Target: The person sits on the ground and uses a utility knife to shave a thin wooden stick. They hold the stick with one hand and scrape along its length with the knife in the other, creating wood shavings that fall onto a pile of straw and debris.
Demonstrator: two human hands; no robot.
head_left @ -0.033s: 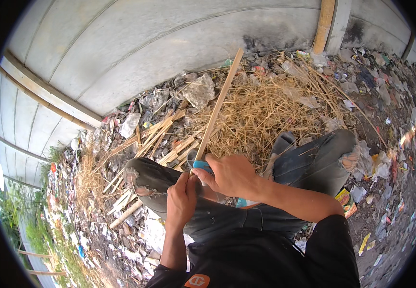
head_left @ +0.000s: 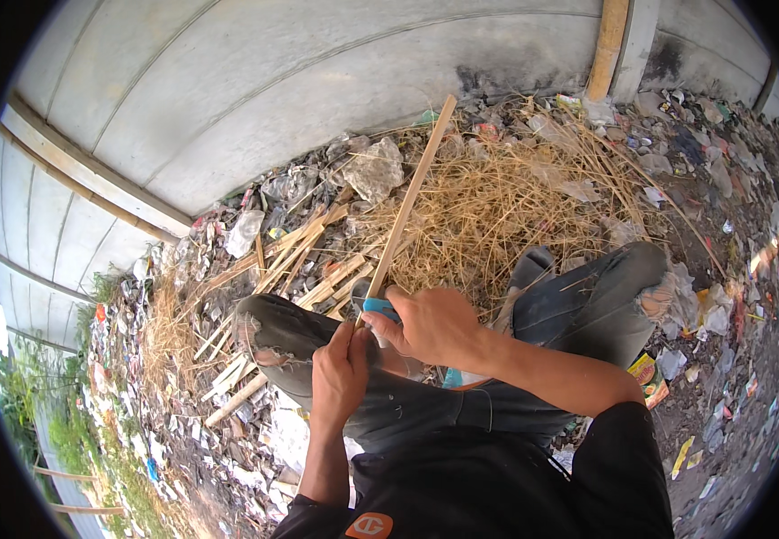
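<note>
A long, pale bamboo strip [head_left: 413,193] slants up and away from my lap, its far end above the straw. My left hand [head_left: 339,373] is closed, pinching the near end of the strip between thumb and fingers. Just beyond it, my right hand [head_left: 434,323] curls around a small blue object [head_left: 378,311] pressed against the strip. Part of this object is covered by the fingers, so its kind cannot be made out. Both hands meet above my bent legs in torn dark trousers [head_left: 407,409].
Split bamboo pieces [head_left: 304,247] lie beyond my left knee. Dry straw [head_left: 506,202] is heaped ahead, near a pale rock [head_left: 375,171]. Scattered litter [head_left: 712,359] covers the ground. A grey panel wall [head_left: 317,81] stands behind, with a bamboo post [head_left: 607,49] against it.
The far tip of the bamboo strip sits very slightly lower. Both hands keep practically the same place and hold.
</note>
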